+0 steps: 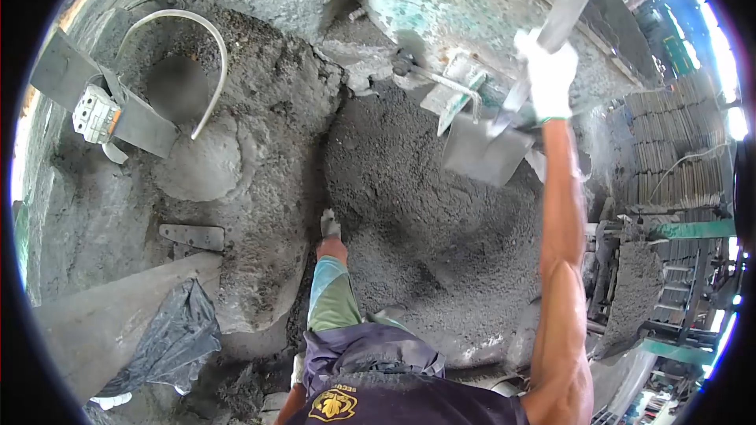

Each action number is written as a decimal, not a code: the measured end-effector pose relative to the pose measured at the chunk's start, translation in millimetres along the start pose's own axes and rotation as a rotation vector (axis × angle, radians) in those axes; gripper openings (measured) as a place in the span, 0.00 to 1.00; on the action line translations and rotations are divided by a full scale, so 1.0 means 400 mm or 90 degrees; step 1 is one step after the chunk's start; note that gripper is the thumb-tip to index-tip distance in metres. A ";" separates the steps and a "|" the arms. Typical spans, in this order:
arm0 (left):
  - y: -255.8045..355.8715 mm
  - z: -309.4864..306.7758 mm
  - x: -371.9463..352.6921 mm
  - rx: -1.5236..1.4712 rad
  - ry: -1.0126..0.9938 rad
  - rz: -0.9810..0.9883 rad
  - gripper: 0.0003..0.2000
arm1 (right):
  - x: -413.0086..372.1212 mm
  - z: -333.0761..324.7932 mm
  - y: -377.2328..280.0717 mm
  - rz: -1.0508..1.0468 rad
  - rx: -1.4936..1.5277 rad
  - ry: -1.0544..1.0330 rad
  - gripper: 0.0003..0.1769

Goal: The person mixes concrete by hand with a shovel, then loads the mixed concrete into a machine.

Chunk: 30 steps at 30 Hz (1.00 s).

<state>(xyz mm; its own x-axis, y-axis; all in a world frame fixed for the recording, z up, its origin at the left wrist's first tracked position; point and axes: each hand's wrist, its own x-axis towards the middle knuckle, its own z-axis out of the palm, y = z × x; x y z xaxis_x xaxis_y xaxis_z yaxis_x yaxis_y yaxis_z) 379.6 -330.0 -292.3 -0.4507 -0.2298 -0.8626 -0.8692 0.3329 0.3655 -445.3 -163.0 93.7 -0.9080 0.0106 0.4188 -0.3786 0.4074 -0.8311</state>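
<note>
My right hand (549, 79), in a white glove, is wrapped round a long pale handle at the upper right. Below it, a flat grey shovel blade (486, 151) hangs over the upper right part of a heap of dark, damp grainy mix (409, 181). My left hand (298, 370), also gloved in white, hangs low beside my waist, mostly hidden by my body; its fingers cannot be made out. One foot (330, 224) stands at the left edge of the heap.
A raised rough concrete block (268, 110) with a curved hose (224, 55) and a switch box (96, 114) lies left. A black plastic bag (177, 334) hangs on a beam at the lower left. Stacked thin slabs (677, 145) and green metal frames (693, 230) stand right.
</note>
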 end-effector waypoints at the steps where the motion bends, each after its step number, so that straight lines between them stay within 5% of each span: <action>1: -0.005 0.008 0.011 0.001 0.006 0.013 0.11 | 0.021 -0.008 -0.156 -0.108 -0.007 -0.004 0.15; 3: 0.026 -0.002 0.053 0.023 0.017 0.059 0.11 | 0.102 -0.051 -0.354 -0.257 0.007 -0.024 0.14; 5: 0.038 -0.020 0.128 0.114 0.071 0.172 0.10 | 0.058 -0.082 -0.640 -0.271 -0.062 0.063 0.13; 8: 0.096 -0.113 0.243 0.368 0.249 0.422 0.09 | 0.049 -0.202 -0.839 -0.291 -0.044 0.109 0.13; 10: 0.268 -0.254 0.243 0.245 0.277 0.400 0.10 | 0.090 -0.316 -0.847 -0.361 0.037 0.070 0.12; 11: 0.377 -0.305 0.222 0.039 0.337 0.335 0.11 | 0.101 -0.360 -0.846 -0.394 0.077 0.050 0.11; 12: 0.471 -0.348 0.214 -0.168 0.386 0.263 0.11 | 0.084 -0.378 -0.763 -0.426 0.061 0.047 0.11; 14: 0.581 -0.438 0.292 -0.258 0.373 0.285 0.11 | 0.050 -0.414 -0.596 -0.490 0.031 0.042 0.12; 18: 1.083 -0.610 0.234 -0.229 0.415 0.541 0.10 | -0.221 -0.450 -0.275 -0.014 0.115 0.038 0.23; 21: 1.433 -0.656 0.243 -0.204 0.337 0.685 0.17 | -0.379 -0.584 0.091 0.077 -0.046 0.085 0.23; 26: 1.878 -0.622 0.452 -0.084 0.387 0.861 0.21 | -0.709 -0.755 0.184 0.262 -0.107 0.203 0.16; 30: 2.054 -0.585 0.448 0.180 0.458 0.805 0.27 | -0.935 -0.876 0.201 0.313 -0.193 0.365 0.23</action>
<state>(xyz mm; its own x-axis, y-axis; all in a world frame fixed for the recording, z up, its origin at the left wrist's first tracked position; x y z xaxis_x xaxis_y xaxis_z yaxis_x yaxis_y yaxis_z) -462.8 -311.7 -64.9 -0.9349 -0.0239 0.3540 0.1964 0.7961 0.5724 -73.2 185.8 -1.7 -0.6931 0.6856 0.2227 0.1794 0.4633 -0.8678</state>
